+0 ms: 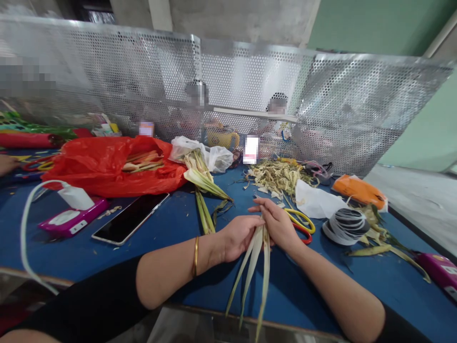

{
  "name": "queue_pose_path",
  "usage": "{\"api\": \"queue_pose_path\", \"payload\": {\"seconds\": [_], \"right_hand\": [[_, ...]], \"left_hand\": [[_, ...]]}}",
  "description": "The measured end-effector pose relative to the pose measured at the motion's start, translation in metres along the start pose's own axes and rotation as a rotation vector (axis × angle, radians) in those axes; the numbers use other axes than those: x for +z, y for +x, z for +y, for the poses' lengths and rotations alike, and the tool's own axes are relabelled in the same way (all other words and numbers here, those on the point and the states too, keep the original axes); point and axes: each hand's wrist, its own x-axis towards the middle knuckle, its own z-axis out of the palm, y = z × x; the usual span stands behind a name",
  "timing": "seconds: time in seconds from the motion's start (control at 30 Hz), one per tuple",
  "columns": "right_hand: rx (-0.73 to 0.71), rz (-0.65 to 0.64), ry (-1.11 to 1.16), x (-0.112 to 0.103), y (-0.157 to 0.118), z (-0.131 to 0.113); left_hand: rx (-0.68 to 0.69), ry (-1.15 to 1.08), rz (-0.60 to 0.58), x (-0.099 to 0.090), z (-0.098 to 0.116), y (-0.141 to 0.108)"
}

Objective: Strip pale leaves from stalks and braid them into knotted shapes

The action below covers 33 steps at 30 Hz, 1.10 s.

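Note:
My left hand point(242, 234) and my right hand point(280, 225) meet above the front middle of the table. Both are closed on the upper ends of a few pale corn husk strips point(254, 255), whose narrow tips hang down past the table's front edge. The fingers hide the top of the bunch. Just beyond my right hand lie scissors with yellow and red handles point(301, 213), partly covered by that hand. To the left of my hands rests a bundle of green and cream corn husks point(206, 209).
A red plastic bag point(89, 164) holds more husks. A phone point(130, 220) and a purple power strip point(74, 218) with a white charger lie left. Husk scraps point(276, 177) are heaped behind my hands. A spool of white cord point(345, 226) stands right. Perforated metal panels point(250, 71) close off the back.

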Motion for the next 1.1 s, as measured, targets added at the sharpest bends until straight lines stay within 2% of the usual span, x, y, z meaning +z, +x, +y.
{"api": "queue_pose_path", "payload": {"seconds": [0.07,0.17,0.27,0.37,0.47,0.57,0.67,0.83,0.9,0.97,1.0,1.03,1.1], "right_hand": [[-0.002,0.001,-0.020,0.000,0.000,0.000],[0.053,-0.015,0.094,-0.002,-0.001,-0.005],[0.088,0.060,0.206,-0.008,0.002,-0.011],[0.061,0.117,0.161,-0.018,0.006,-0.015],[0.080,-0.037,0.117,-0.024,0.008,-0.015],[0.109,-0.145,0.160,-0.021,0.005,-0.014],[0.109,-0.119,0.202,-0.017,0.003,-0.014],[0.138,0.088,0.310,-0.020,0.009,-0.012],[0.161,0.127,0.308,-0.021,0.012,-0.009],[0.174,0.111,0.280,-0.020,0.013,-0.006],[0.170,0.092,0.257,-0.019,0.012,-0.005],[0.157,0.066,0.228,-0.017,0.011,-0.004],[0.105,0.007,0.138,-0.014,0.009,-0.002]], "left_hand": [[-0.008,0.055,-0.013,0.001,0.001,-0.002],[0.041,0.138,-0.018,0.003,0.001,-0.004],[0.072,0.135,-0.016,0.003,0.001,-0.006],[0.089,0.113,0.016,0.002,0.004,-0.007],[0.072,0.145,0.036,0.000,0.008,-0.007],[0.020,0.167,-0.009,0.000,0.011,-0.008],[-0.014,0.229,-0.056,0.000,0.013,-0.010],[0.063,0.409,0.060,-0.003,0.029,-0.016],[0.195,0.533,0.141,-0.013,0.045,-0.017],[0.402,0.771,0.317,-0.031,0.066,-0.017],[0.491,0.893,0.445,-0.042,0.077,-0.016],[0.542,1.007,0.627,-0.055,0.088,-0.015],[0.552,1.148,1.007,-0.082,0.107,-0.013]]}}
